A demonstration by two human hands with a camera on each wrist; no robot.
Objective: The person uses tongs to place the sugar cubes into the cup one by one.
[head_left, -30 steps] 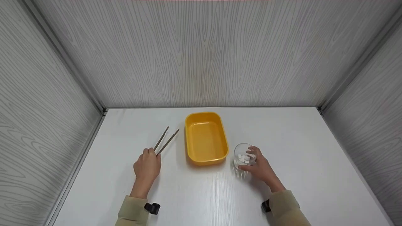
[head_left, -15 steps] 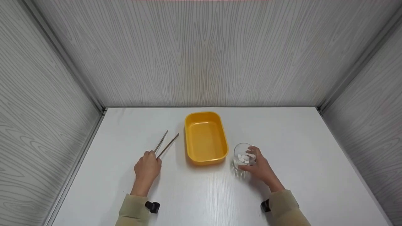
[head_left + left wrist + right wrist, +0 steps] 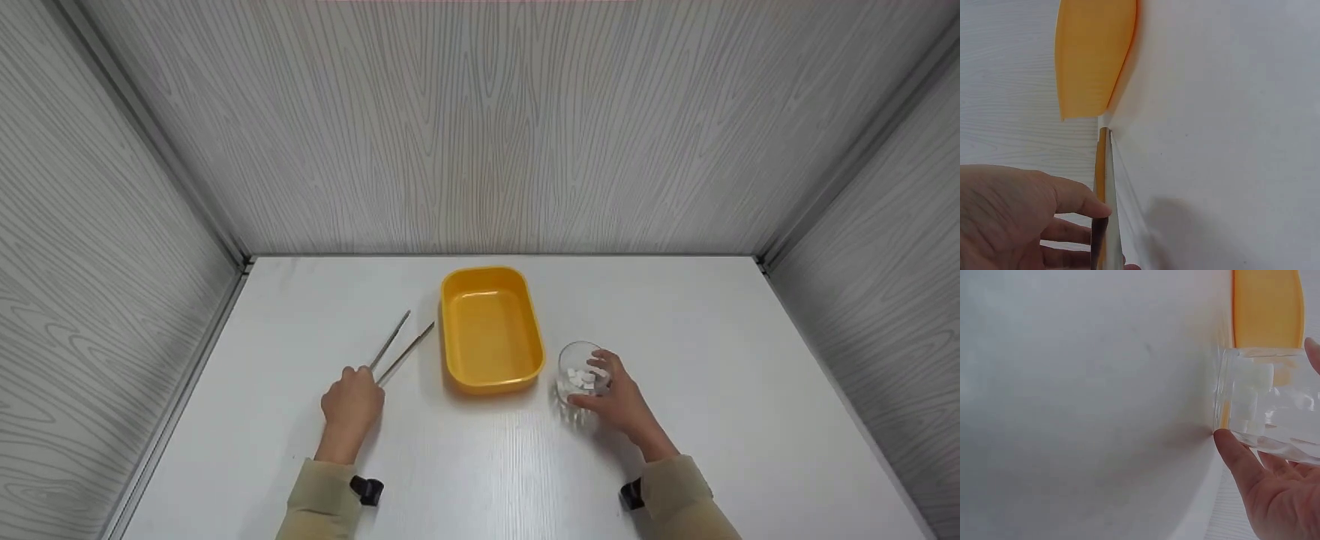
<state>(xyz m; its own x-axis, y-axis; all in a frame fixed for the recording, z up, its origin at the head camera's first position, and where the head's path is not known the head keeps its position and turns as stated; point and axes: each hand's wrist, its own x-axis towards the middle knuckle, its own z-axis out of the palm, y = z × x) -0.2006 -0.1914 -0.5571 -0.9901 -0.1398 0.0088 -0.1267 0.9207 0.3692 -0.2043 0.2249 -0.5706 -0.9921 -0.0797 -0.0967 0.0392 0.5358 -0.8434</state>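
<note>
In the head view my left hand (image 3: 352, 405) grips slim metal tongs (image 3: 390, 343), whose two arms spread apart and point up and to the right. From the left wrist, the thumb presses along the side of the tongs (image 3: 1107, 185), and their tips come close to the yellow tray (image 3: 1095, 62). My right hand (image 3: 621, 397) holds a clear drinking glass (image 3: 576, 352) standing upright on the table. Several small white cubes (image 3: 582, 379) lie in its bottom. Thumb and fingers wrap the glass (image 3: 1275, 399) from the right, low near its base in the right wrist view.
Between the hands stands the yellow rectangular tray (image 3: 491, 337), with nothing inside. All of it sits on a white table (image 3: 480, 465), bounded by a grey wood-grain panel (image 3: 480, 135) behind and similar panels at both sides.
My left hand has drawn slightly toward me with the tongs, and their tips have come down and a little right. The right hand, glass and tray stay in place.
</note>
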